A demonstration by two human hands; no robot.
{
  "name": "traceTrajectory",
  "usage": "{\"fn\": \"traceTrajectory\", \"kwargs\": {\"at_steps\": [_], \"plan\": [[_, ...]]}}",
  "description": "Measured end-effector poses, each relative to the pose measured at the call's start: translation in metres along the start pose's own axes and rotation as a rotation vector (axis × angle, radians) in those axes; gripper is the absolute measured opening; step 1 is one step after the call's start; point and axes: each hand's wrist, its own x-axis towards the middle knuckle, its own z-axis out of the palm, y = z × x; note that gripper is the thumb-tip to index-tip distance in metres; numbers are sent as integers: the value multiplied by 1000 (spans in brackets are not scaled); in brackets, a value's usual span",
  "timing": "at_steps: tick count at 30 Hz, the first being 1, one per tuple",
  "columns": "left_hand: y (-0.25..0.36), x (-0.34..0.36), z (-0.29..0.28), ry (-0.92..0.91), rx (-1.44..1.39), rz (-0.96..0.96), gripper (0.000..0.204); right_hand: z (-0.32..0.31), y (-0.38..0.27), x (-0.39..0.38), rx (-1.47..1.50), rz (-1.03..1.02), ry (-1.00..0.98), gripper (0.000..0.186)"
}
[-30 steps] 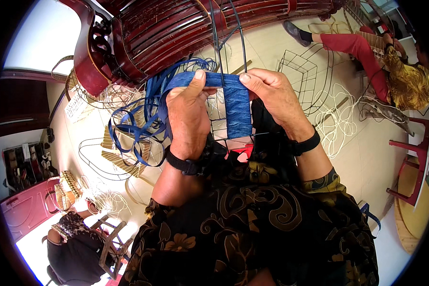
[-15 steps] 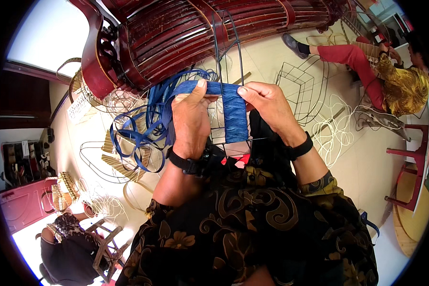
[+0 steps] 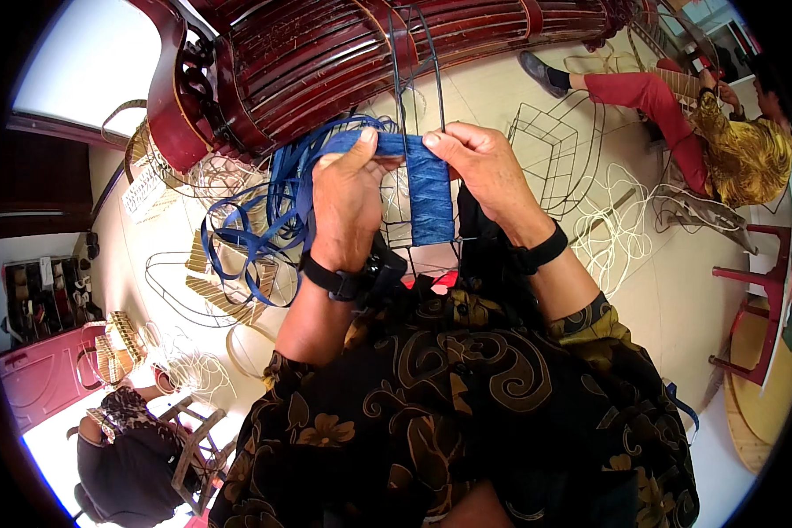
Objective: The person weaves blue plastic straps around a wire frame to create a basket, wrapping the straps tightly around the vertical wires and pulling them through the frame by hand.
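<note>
In front of my lap stands a narrow dark wire frame (image 3: pixel 441 84). Its near part is wrapped in overlapping turns of flat blue strip (image 3: pixel 431 204); the far part is bare wire. My left hand (image 3: pixel 350 198) is closed on the blue strip to the left of the frame, its thumb on top. From there the strip runs across to the wrapped part. My right hand (image 3: pixel 486 180) pinches the strip against the frame's right edge, thumb on top, with the fingers partly hidden. Loose loops of blue strip (image 3: pixel 238 248) trail from my left hand down to the floor.
A dark red wooden bench (image 3: pixel 308 75) spans the far side. Empty wire frames (image 3: pixel 556 154) and coils of pale cord (image 3: pixel 614 233) lie on the floor at right. One person (image 3: pixel 739 145) sits at far right, another (image 3: pixel 128 453) at lower left. A red stool (image 3: pixel 757 299) stands at right.
Both hands and the wrapped frame sit slightly farther away and a little to the left in the picture. The grips on the strip look the same.
</note>
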Motion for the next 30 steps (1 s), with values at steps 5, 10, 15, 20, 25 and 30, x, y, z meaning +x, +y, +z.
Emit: {"fn": "traceTrajectory", "kwargs": {"at_steps": [5, 10, 15, 20, 25, 30], "plan": [[13, -3, 12, 57, 112, 151, 20, -1, -5, -3, -16, 38, -29, 24], [15, -21, 13, 217, 455, 239, 27, 2, 2, -4, -31, 4, 15, 23], [20, -44, 39, 256, 622, 468, 39, 2, -7, -10, -176, 21, 64, 18], [17, -47, 40, 186, 906, 742, 27, 2, -3, -16, -372, -247, 239, 16], [17, -54, 54, 155, 982, 934, 17, 12, -27, -34, -772, -712, 375, 41], [15, -62, 59, 80, 1096, 1140, 4, 29, -29, -38, -850, -926, 345, 42]]}}
